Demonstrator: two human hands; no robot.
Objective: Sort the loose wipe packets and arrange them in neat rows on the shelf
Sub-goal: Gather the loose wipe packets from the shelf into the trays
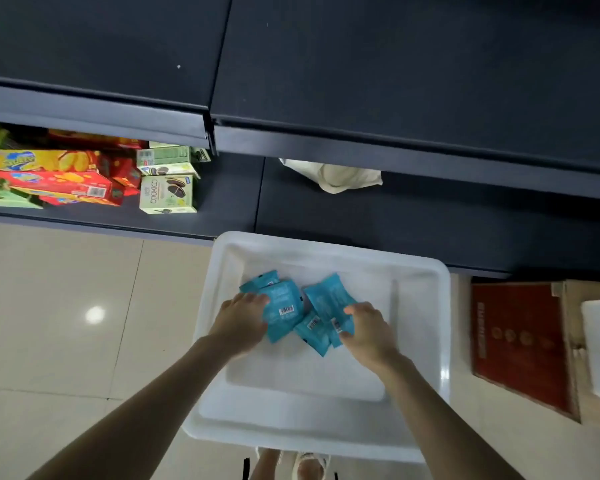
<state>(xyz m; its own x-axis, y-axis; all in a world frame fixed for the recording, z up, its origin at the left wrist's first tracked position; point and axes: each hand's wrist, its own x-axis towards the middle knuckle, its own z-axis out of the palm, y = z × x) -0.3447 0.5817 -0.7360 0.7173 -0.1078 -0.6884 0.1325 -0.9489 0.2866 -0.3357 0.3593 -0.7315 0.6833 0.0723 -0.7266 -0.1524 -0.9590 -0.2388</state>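
The dark shelf (pixel 413 209) runs just beyond the white bin (pixel 326 427), and teal wipe packets (pixel 329 296) lie loose in the bin's far half. The left hand (pixel 241 322) and right hand (pixel 369 329) each grip 1 bunch, fingers (pixel 354 310) curled over the packet edges. Each bunch is best squared, barcodes alike, before lifting.

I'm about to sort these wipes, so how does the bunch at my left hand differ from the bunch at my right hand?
The left bunch is two packets, one overlapping the other; the right bunch looks like three, fanned at angles. The left hand holds its top packet's side edge; the right hand holds its packets' near ends. Both are teal, show barcodes, and lie in the white tub.
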